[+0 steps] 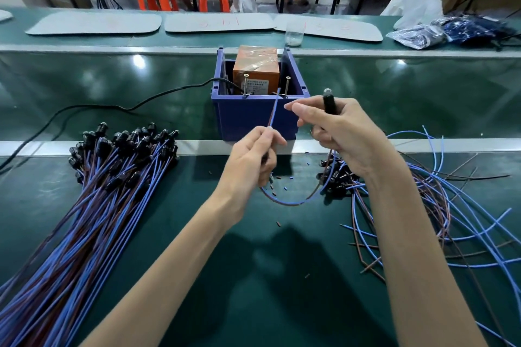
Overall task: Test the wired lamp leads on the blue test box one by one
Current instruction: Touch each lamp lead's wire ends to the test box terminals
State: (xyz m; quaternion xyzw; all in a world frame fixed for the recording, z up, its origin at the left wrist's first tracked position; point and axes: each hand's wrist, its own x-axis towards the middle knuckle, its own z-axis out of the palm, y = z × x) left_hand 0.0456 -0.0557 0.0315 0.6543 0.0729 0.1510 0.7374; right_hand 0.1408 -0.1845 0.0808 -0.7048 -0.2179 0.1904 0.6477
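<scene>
Seen from your head, your left hand [253, 158] pinches the thin blue-and-brown wire leads [273, 113] just below their tips. It aims them at the two upright metal screws [287, 86] on the front rim of the square blue plastic test box [253, 118]; contact looks not quite made. Your right hand [341, 135] curls round the small black clear-domed lamp [328, 101], dome up so you can watch it light. On the green tabletop [253, 290], a neat bundle of black-headed wired lamps [112, 177] lies left and a loose tangle of blue and brown wires [437, 205] right, presumably separating tested from untested.
</scene>
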